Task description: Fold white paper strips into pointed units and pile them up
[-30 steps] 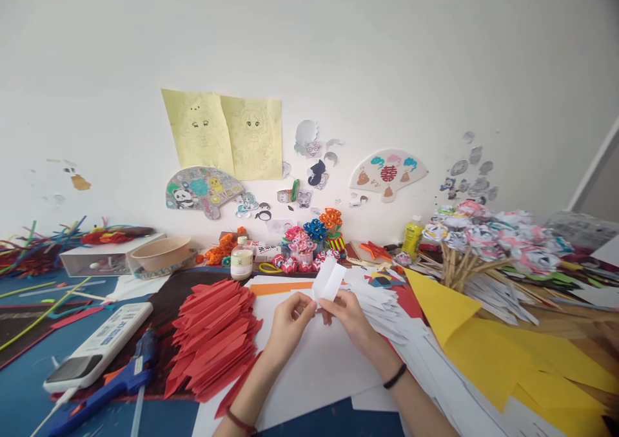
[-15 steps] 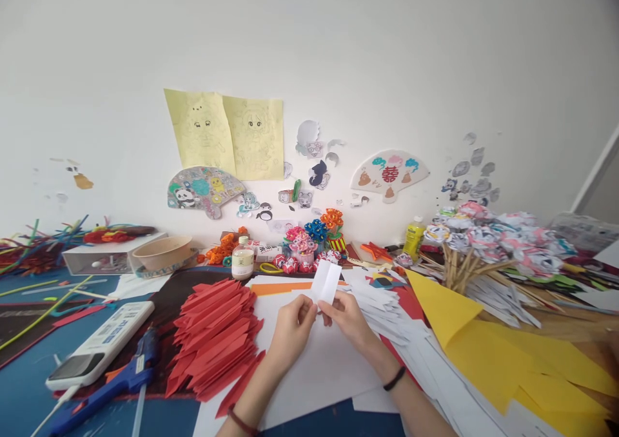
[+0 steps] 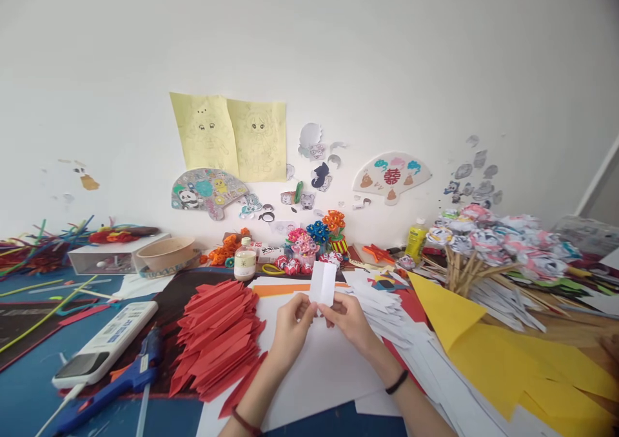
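Observation:
A small white paper piece (image 3: 323, 283) with a lengthwise crease stands upright between my hands. My left hand (image 3: 293, 324) pinches its lower left edge between thumb and fingers. On the lower right, my right hand (image 3: 349, 319) grips the same paper, the two thumbs almost meeting. Beneath them lies a large white sheet (image 3: 329, 372). Left of my left hand is a pile of folded red paper strips (image 3: 220, 340). White paper strips (image 3: 387, 308) spread out to the right of my right hand.
Yellow sheets (image 3: 512, 359) cover the right side, below paper flowers on sticks (image 3: 503, 240). A blue glue gun (image 3: 138, 376) and a white power strip (image 3: 109, 343) lie at the left. Behind stand a bottle (image 3: 245, 261) and a round bowl (image 3: 166, 255).
The white paper is now more upright and turned slightly, still held by both hands. The whole view has shifted a little, with the background slightly farther right.

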The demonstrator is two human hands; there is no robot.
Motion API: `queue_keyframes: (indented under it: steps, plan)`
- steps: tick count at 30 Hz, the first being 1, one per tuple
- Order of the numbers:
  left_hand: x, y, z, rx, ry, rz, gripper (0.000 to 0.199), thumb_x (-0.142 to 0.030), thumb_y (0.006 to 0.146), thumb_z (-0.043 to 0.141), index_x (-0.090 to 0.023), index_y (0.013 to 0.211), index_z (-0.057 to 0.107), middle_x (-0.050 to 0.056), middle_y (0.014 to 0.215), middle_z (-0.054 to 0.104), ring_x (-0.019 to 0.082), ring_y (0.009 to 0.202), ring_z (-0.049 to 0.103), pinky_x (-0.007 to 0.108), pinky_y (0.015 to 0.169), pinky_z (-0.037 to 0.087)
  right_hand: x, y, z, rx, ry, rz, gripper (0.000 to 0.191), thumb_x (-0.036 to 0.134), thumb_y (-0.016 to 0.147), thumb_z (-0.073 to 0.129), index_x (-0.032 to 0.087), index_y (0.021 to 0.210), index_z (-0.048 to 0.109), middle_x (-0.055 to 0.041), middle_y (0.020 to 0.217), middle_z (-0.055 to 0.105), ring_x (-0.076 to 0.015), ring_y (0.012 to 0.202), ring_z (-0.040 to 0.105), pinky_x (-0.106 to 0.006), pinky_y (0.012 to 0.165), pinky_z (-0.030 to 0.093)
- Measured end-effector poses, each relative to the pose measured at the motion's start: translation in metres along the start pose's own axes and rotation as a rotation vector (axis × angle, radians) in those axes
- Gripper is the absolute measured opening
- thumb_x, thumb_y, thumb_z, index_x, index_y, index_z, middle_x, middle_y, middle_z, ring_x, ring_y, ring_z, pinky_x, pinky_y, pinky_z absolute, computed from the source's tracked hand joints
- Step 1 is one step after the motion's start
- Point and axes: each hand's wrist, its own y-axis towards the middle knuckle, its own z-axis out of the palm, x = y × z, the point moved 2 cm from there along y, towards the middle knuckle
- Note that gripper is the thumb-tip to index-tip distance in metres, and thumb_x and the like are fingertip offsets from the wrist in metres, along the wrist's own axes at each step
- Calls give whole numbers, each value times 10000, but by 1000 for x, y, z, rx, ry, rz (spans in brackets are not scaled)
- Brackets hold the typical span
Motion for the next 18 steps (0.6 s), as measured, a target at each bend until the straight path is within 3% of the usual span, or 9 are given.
queue_keyframes:
  steps: [6,18]
  plan:
    - [1,1,-1,-1,-73,-44,302,-422,835,535,-159,690,562,12,638,604,119,531,513,219,534,390,3,0,0,-7,16,9,247,369,778,659,125,812,663,-32,677,621,-105,513,507,-228,483,413]
    - [0,0,-1,-21,-75,-25,339,-444,838,515,-147,697,598,0,594,573,125,532,517,229,547,402,6,-1,0,-11,64,30,263,381,763,667,133,847,688,-48,718,648,-111,520,497,-243,501,412]
